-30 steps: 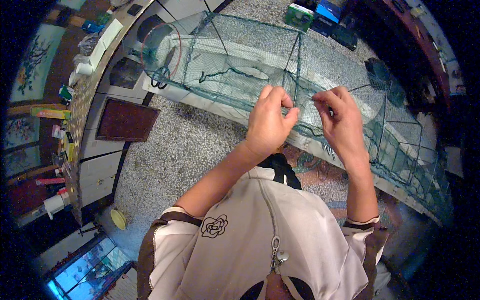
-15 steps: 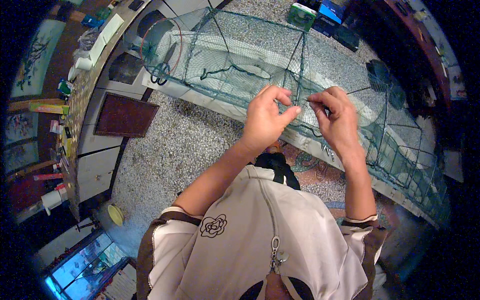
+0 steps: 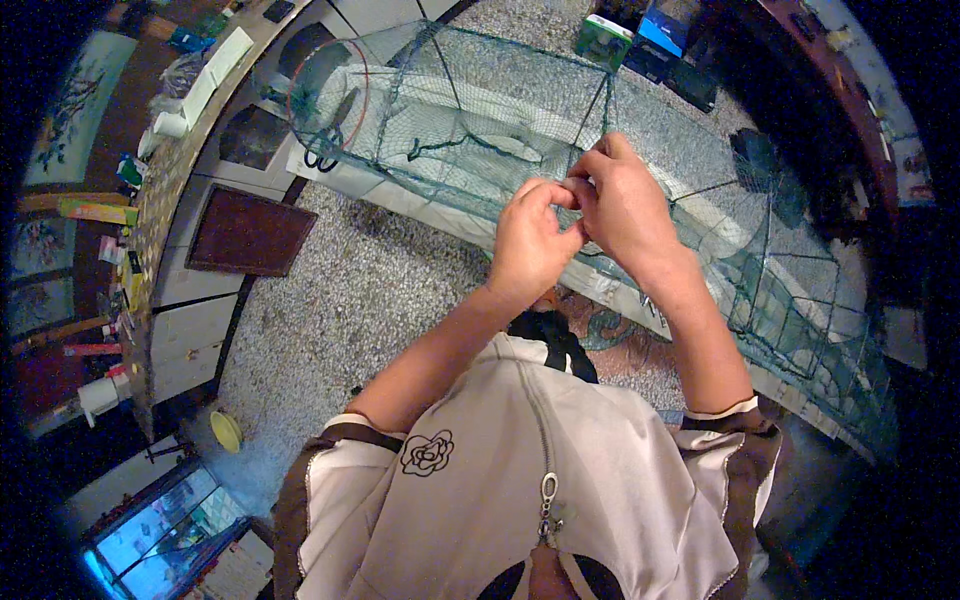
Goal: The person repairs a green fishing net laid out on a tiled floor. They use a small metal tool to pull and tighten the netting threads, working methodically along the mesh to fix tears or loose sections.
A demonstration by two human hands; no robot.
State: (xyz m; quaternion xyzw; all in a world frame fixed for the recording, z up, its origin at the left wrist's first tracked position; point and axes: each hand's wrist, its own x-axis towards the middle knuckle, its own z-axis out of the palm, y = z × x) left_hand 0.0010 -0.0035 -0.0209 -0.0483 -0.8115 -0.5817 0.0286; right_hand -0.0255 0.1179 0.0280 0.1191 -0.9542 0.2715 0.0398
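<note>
A long green mesh net trap (image 3: 500, 90), stretched over dark frames, lies across a pale bench (image 3: 375, 187) in front of me. My left hand (image 3: 528, 235) is over its near side, thumb and fingers closed in a pinch. Right against it, my right hand (image 3: 628, 205) is also closed, fingertips meeting those of the left. Whatever they pinch is too small or hidden to name. A red hoop (image 3: 366, 95) rings the trap's left end. Scissors with black handles (image 3: 318, 158) lie beside that hoop, seen partly through mesh.
Small silvery pieces (image 3: 652, 312) lie at the bench's near edge. Beyond the trap stand a green box (image 3: 604, 38) and a blue box (image 3: 662, 30). A brown panel (image 3: 245, 230) leans by the left cabinets. On the floor, lower left, sits a yellow bowl (image 3: 226, 431).
My right hand has moved left and turned over, closing the gap so its fingertips meet my left hand's. The left hand's fingers have closed further into a pinch.
</note>
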